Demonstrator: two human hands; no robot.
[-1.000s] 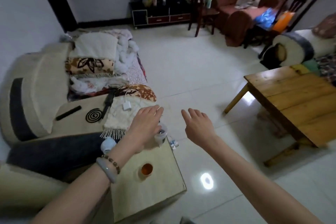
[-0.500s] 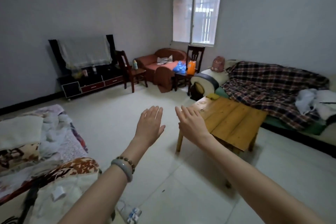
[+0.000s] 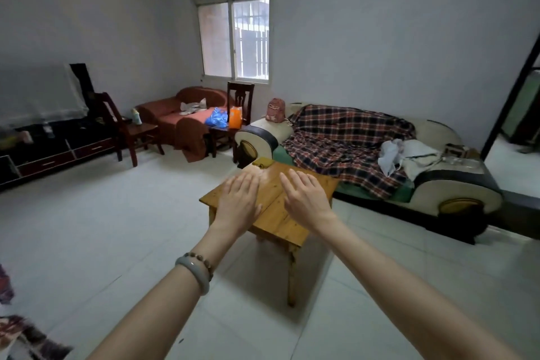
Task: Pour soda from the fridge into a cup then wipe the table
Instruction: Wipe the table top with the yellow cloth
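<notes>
Bare floor [image 3: 111, 228] around wooden table [image 3: 280, 222]

Single head-worn view, facing forward and slightly down across the room, wooden table [image 3: 280, 213] near

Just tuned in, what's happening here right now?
A person stands in a living room with both arms stretched forward. The left hand and right hand are open, palms down, and hold nothing. They hang in front of a small wooden table that stands beside a sofa with a plaid blanket. A yellow cloth lies at the table's far corner. No fridge, soda or cup is in view.
</notes>
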